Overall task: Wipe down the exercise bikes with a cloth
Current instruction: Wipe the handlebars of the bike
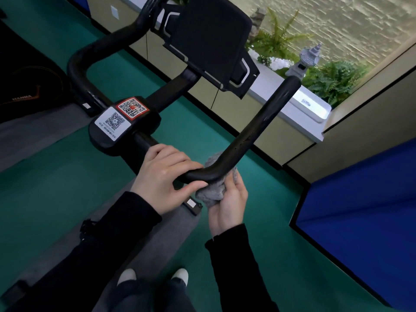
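We're in a gym: exercise bike (258, 122) with QR-code stickers (132, 108) on its stem, second machine (27, 86) at the left edge, teal sports floor (56, 176), grey mat (33, 134) under the bikes, blue padded panels (360, 210) right.

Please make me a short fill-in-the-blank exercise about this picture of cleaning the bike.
The right hand holds a ____ cloth.
The left hand grips the ____ handlebar.
One QR sticker has a ____ border.
Missing words: grey, black, red.
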Tool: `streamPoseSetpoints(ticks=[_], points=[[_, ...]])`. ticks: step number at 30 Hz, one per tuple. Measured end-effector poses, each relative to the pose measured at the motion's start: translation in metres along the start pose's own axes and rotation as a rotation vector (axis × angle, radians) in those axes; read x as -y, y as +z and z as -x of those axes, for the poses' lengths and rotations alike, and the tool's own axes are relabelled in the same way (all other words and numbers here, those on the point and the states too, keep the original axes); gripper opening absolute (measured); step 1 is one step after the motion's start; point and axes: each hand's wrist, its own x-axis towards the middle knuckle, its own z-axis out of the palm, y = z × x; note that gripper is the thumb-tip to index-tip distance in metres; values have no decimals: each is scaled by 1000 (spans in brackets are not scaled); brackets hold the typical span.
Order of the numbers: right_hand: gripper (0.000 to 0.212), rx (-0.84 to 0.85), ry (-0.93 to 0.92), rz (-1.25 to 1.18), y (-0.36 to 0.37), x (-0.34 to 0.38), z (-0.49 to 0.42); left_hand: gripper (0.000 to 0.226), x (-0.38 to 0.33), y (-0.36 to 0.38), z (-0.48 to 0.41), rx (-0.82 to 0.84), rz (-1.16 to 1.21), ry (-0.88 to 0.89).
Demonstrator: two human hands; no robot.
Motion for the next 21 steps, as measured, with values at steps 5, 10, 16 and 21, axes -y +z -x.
streamPoseSetpoints(ticks=[5, 10, 16, 21], points=[[22, 106, 41, 111, -10, 7, 5, 33, -2, 0, 0, -5, 0, 3], [25, 165, 75, 127, -13, 14, 0, 33, -3, -1, 1, 20, 8, -25], [27, 225, 117, 161, -26, 25, -4, 34, -8, -3, -1, 18, 31, -51], [12, -43, -204, 223, -23, 28, -9, 47, -17, -2, -5, 11, -42, -105]])
